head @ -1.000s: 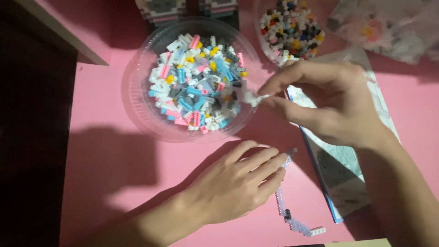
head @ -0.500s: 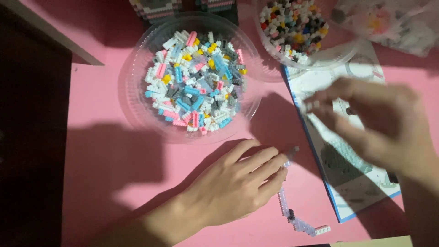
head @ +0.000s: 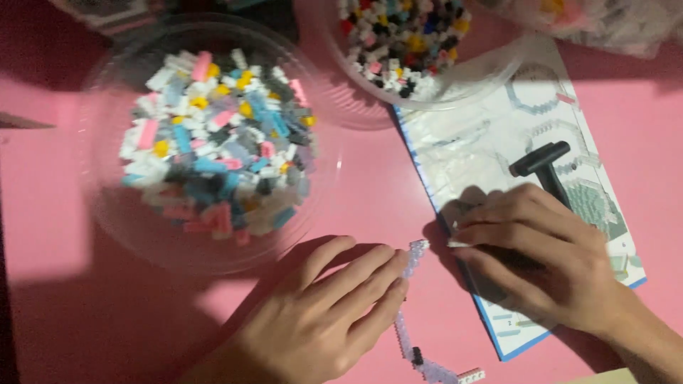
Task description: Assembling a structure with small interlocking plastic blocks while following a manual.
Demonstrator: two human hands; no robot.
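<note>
the right hand (head: 548, 267) lies at the lower right of the frame, palm down on the instruction booklet (head: 498, 149), with its fingers drawn together and a small white brick (head: 457, 244) pinched at the fingertips, so its grip is closed on that piece. just above its knuckles a black t-shaped tool (head: 544, 162) rests on the booklet's printed page.

the left hand (head: 327, 313) lies flat in the lower middle of the frame, fingers stretched out and close together, its grip open and holding nothing. its fingertips press against a thin curved strip of pale lilac bricks (head: 413, 313) that runs from beside the fingertips down to the bottom edge, where a dark piece and a white piece sit at its end. the strip lies on the pink tabletop (head: 370, 192) between the two hands, close to the pinched white brick but apart from it.

further out, in the upper left of the frame, a large clear plastic bowl (head: 142, 235) holds a heap of small bricks in white, grey, blue, pink and yellow. at the top centre a second clear bowl (head: 462, 85) holds darker mixed bricks, with black, red, yellow and white among them; its rim overlaps the booklet's upper corner. a crumpled clear bag (head: 605, 25) shows in the upper right corner, too blurred to tell more.
</note>
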